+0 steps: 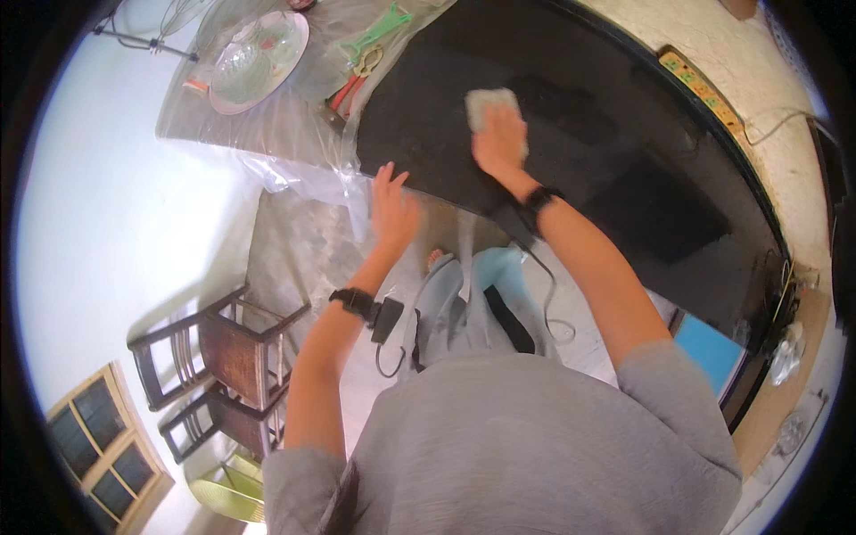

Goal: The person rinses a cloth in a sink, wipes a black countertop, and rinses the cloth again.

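Note:
My right hand (500, 139) presses a pale folded cloth (491, 103) onto a dark, glossy tabletop (435, 100); the hand is slightly blurred, and part of the cloth lies hidden under it. Darker, wet-looking patches show on the surface to the right of the cloth. My left hand (394, 207) is at the table's near edge with its fingers apart and nothing in it; whether it touches the edge I cannot tell. Both wrists wear black straps, and a cable hangs from each.
Clear plastic sheeting (294, 144) covers the surface at the left, with red-handled pliers (354, 83), a green plastic item (381, 30) and a pink-rimmed plate (301, 40). A yellow power strip (702, 87) lies beyond the far edge. Wooden chairs (234, 348) stand lower left.

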A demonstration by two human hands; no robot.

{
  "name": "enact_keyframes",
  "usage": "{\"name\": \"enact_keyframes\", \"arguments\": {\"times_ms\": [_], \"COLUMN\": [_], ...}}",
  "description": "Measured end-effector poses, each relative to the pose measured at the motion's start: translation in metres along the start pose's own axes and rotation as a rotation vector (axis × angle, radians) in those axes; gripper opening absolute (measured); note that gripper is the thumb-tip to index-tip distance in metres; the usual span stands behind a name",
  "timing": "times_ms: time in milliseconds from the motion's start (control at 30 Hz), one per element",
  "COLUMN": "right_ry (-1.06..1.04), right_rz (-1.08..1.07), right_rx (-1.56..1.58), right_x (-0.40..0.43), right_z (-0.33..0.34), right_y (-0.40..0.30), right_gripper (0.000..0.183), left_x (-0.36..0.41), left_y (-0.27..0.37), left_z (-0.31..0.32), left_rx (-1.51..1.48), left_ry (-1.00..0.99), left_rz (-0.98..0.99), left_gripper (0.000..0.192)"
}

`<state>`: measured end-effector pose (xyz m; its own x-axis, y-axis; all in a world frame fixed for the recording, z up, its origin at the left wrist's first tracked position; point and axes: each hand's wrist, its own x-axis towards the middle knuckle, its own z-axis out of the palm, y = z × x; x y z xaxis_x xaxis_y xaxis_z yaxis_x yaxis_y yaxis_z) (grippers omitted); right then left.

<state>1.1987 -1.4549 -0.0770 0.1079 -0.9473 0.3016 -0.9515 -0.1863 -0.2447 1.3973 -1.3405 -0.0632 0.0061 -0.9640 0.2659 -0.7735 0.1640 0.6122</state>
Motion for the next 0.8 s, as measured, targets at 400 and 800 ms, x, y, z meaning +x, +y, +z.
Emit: {"name": "enact_keyframes", "arguments": {"times_ms": [400,800], "right_ry": [-0.059,-0.213], "right_rz": [-0.354,0.258], "right_rx": [0.297,-0.125], "right_x": [-0.084,-0.255], "right_z": [-0.014,-0.146], "right_y": [-0.101,0.146], "right_gripper": [0.052,0.060], "left_x": [0.041,0.038], "left_y": [0.004,0.050], "left_z": [-0.028,0.064], "left_rx": [-0.096,0.192], "left_ry": [-0.001,-0.311], "left_rz": [0.064,0.638], "left_gripper": [0.038,0.052]}}
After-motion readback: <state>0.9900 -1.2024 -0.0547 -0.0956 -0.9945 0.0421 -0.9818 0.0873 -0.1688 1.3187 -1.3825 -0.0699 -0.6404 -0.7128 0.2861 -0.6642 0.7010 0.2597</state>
